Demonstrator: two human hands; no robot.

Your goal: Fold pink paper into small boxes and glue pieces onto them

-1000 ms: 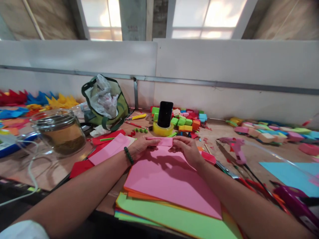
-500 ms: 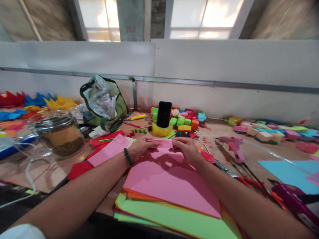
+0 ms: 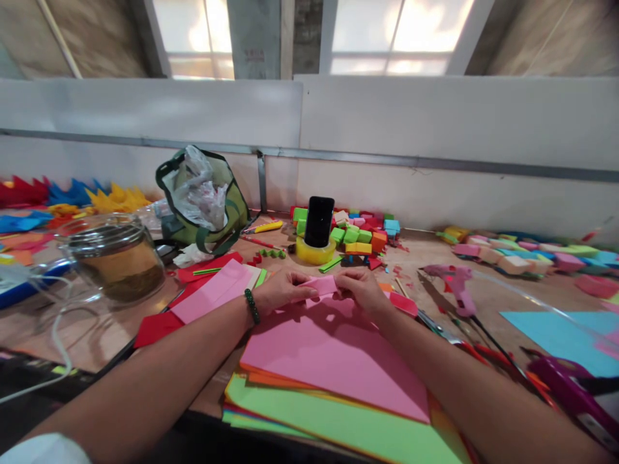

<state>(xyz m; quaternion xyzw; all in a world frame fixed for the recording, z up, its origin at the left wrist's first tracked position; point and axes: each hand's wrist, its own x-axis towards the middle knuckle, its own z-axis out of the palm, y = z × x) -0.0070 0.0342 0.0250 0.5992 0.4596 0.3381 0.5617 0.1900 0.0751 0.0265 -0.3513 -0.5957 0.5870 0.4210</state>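
Both hands are on the same little thing here. The left hand (image 3: 280, 293) and the right hand (image 3: 362, 290) each pinch one end of a pink folded strip (image 3: 320, 285), fingertips closed snug on it. It sits dead centre of the frame, just over the far edge of the big pink sheet (image 3: 329, 351) that tops the stack of coloured sheets (image 3: 338, 428).

What I'd worry about:
- **The fold:** the strip looks kinked in the middle, with one end riding higher than the other. If the two pinches pull unevenly, the crease could run crooked or the paper could tear at the fold.
- **The stack:** both forearms lie across it, and it seems to reach past the near table edge at the bottom of the frame. A careless elbow could drag sheets off.
- **The glue gun:** the pink glue gun (image 3: 457, 283) lies right of centre, with what looks like a cord running toward the lower right near the right arm. A snag seems possible, and I can't tell if it's hot.
- **The phone:** the phone (image 3: 320, 221) stands propped in a yellow tape roll (image 3: 314, 252) just beyond the hands. It looks tippy if bumped.

Hard to see:
- **The strip:** fingertips cover both ends and the underside is hidden, so how many layers it has is anyone's guess.
- **The red-handled tools:** the ones at lower right are cut off by the arm and the frame edge. Scissors, maybe.
- **The jar:** the glass jar (image 3: 116, 258) at left is blurry. There's something brownish inside, but I can't say what.
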